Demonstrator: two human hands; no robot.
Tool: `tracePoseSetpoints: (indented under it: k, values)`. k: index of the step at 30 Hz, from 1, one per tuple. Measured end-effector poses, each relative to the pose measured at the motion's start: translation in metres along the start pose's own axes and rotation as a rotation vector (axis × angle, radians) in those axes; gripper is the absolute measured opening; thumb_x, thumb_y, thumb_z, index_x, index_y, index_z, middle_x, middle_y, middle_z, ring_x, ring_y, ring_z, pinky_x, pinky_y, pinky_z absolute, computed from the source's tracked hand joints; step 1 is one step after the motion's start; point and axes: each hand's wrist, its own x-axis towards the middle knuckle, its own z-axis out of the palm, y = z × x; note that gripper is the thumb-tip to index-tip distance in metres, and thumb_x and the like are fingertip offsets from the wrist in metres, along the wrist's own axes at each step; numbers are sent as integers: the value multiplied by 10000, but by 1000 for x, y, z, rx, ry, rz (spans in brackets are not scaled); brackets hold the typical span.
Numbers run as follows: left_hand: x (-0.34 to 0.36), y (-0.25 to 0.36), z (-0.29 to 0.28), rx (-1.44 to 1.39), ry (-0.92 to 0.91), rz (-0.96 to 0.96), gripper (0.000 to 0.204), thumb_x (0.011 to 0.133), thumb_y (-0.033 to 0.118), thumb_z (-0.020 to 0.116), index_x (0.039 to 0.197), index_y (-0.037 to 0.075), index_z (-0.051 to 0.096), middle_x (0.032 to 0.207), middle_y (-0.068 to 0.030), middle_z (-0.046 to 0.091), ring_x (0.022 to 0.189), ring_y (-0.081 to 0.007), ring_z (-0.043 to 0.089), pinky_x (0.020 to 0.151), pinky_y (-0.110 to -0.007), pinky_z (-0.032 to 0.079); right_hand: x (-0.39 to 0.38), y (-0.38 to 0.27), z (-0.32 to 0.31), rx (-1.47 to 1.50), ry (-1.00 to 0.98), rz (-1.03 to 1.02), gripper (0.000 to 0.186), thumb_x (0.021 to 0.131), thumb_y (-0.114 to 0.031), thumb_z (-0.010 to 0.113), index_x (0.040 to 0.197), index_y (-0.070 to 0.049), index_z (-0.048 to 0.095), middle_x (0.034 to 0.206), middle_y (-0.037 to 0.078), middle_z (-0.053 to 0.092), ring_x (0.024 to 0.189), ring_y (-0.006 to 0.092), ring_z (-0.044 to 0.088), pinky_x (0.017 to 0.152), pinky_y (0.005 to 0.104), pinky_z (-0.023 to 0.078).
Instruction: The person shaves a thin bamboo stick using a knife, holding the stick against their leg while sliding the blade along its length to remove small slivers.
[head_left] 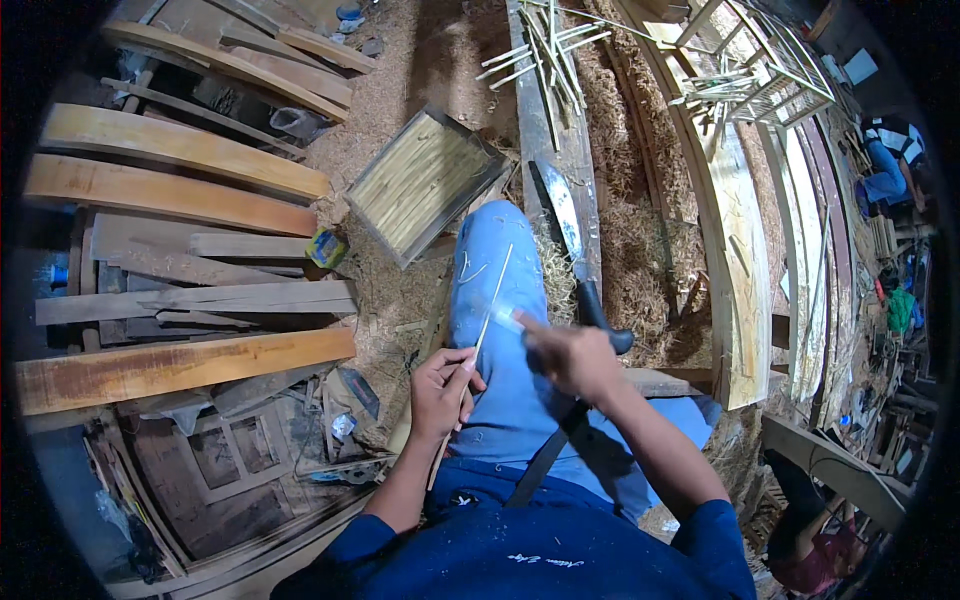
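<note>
My left hand (443,395) is closed round a thin pale wooden stick (495,290), which slants up and away over my raised blue-trousered knee. Close beside the stick, my right hand (575,360) is curled and smeared by motion. A pale, shiny blur (507,318) shows at its fingertips, too unclear to name. Right of my knee a machete (568,220) with a black handle lies on a narrow plank (575,150). Small curled shavings cling to the trousers.
Beyond my knee rests a dark-framed slatted panel (425,185). Several thin sticks (545,60) lie piled on the plank's far end. Thick boards (190,370) line the left; long planks (735,260) and a stick frame (760,75) stand right. Shavings (640,230) cover the ground. People sit far right.
</note>
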Motion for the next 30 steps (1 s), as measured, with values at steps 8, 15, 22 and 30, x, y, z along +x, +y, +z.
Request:
tracePoseSetpoints:
  k: [8, 15, 22, 30]
  values:
    - [-1, 0, -2, -12, -15, 3, 216, 997, 140, 577, 1133, -26, 601, 727, -124, 647, 363, -82, 464, 297, -226, 294, 0, -3, -8, -48, -65, 22, 541, 843, -189, 697, 1357, -318, 587, 757, 112, 690, 610, 306, 670, 554, 421, 543]
    - [0, 4, 2, -8, -9, -12, 224, 998, 142, 574, 1142, -28, 600, 726, -128, 648, 361, -82, 465, 297, -227, 298, 11, 3, -10, -23, 88, 153, 450, 852, -164, 690, 1292, -241, 648, 722, 139, 678, 617, 306, 673, 573, 420, 541]
    - [-2, 1, -3, 24, -10, -10, 222, 998, 137, 567, 1141, -30, 597, 720, -131, 647, 362, -88, 469, 296, -228, 306, 18, 41, -20, -114, 133, 298, 435, 884, -186, 671, 1302, -302, 636, 818, 210, 688, 612, 363, 657, 577, 435, 529]
    - [-10, 4, -4, 15, -25, -42, 260, 1003, 146, 556, 1205, -15, 585, 682, -117, 638, 371, -77, 466, 310, -225, 313, -9, 17, -26, 118, 97, 173, 477, 903, -151, 638, 1351, -308, 591, 769, 181, 671, 615, 360, 660, 596, 467, 524]
